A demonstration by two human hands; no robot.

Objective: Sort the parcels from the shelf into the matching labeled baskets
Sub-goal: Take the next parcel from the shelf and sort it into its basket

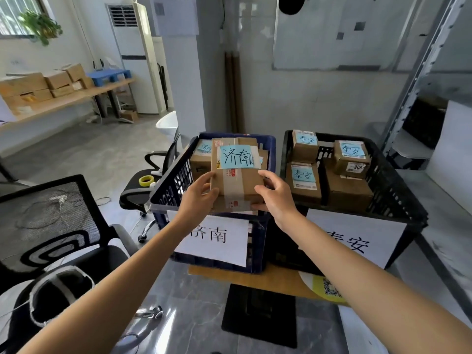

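Both forearms [107, 290] out, my left hand [199, 198] and right hand [277, 200] grip a 济南 parcel [236, 175] over its blue basket [166, 185]; black basket [398, 190] has four, can't see what's left.

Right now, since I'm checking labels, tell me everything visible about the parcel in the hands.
The parcel is a flat brown cardboard box, taped across with a tan band, bearing red-printed stickers and a blue note handwritten 济南 on top. It is held roughly level over the blue basket signed 济南. The left hand grips its near-left corner, the right hand its near-right corner.
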